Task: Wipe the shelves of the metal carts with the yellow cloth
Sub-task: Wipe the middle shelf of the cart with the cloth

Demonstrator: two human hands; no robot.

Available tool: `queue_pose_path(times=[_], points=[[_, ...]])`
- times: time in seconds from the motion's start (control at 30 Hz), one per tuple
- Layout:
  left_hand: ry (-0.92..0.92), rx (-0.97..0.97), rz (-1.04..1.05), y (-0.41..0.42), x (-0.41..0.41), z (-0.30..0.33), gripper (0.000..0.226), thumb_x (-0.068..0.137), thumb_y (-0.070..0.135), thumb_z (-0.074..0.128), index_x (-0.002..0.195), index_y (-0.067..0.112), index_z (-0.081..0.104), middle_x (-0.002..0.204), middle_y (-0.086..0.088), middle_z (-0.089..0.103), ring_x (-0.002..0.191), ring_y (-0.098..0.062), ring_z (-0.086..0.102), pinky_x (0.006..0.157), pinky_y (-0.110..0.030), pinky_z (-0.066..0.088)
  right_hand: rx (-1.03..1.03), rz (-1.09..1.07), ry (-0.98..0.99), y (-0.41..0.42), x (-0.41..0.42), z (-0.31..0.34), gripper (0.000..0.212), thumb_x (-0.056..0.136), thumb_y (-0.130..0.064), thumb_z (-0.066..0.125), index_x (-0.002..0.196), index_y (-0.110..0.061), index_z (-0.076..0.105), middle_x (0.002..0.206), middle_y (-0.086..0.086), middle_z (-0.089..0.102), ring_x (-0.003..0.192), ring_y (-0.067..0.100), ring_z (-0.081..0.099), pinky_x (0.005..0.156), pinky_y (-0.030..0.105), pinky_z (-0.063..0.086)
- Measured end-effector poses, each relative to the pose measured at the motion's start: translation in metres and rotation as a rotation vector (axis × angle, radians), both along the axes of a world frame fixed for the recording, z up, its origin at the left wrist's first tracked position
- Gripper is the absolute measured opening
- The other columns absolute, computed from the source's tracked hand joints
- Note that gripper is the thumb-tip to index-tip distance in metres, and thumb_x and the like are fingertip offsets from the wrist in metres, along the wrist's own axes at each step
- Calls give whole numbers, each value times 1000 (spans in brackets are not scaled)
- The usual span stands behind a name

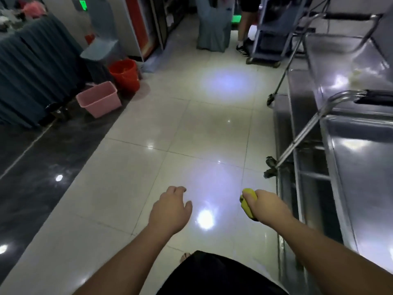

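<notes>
My right hand (265, 206) grips a bunched yellow cloth (247, 202) in the air above the floor, just left of the metal carts. The nearest cart (361, 167) has a shiny steel top shelf and a tube handle; a second steel cart (340, 60) stands behind it along the right side. My left hand (170, 209) hangs over the tiles with loosely curled fingers and holds nothing. Neither hand touches a cart.
A pink tub (98, 101) and a red bucket (125, 74) sit on the floor at the left, beside a table with a dark pleated skirt (32, 67). Another person's legs (244, 39) and a grey trolley (268, 33) are at the far end of the glossy tiled aisle.
</notes>
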State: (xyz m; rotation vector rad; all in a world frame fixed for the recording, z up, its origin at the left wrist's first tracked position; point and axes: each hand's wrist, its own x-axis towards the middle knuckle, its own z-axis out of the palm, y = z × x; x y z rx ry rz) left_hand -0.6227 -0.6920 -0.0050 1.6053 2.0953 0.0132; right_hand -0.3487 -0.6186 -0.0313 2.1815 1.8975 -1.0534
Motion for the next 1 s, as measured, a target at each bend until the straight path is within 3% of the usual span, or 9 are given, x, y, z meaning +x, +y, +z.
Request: queue_pose_path(times=[0.23,0.47,0.77,0.87,0.93,1.0], points=[[-1,-66,-357,151,24,-11,52,103,45,44,152,27,41,153,4,41,122,-22,56,100,-40,49,-44,-345,10,46,40,-22,58,103,-59,35,84,-14,66,79,4,67,77,21,64,69,33,50],[60,-85,-605,298,99,-17,51,105,44,40,153,27,39,154,5,40,130,-21,51,94,-34,48,-43,-552,-26,136,96,-44,57,104,-62,33,107,-15,65,105,10,69,91,28,61,80,37,47],[127,-105,-944,440,206,-21,52,104,45,42,152,24,40,152,0,44,132,-27,50,103,-40,47,-1,-783,79,231,154,-30,53,105,-55,41,85,-10,62,82,6,63,89,32,63,78,33,44],[128,-138,-1066,478,234,-35,53,103,45,43,152,25,40,151,0,43,135,-26,47,107,-40,45,-26,-848,133,244,161,-33,55,104,-55,37,75,-13,55,71,9,60,74,29,59,73,35,47],[145,-155,-1176,503,251,-47,53,102,46,44,151,26,40,150,0,43,135,-26,47,108,-40,44,-69,-907,186,248,161,-42,59,101,-57,29,75,-11,56,71,13,61,71,29,63,75,41,53],[171,-158,-1305,526,265,-60,53,101,46,45,150,26,41,149,0,45,134,-26,48,108,-39,44,-109,-1049,180,248,159,-51,53,102,-58,32,80,-18,58,77,7,63,78,29,64,75,41,53]])
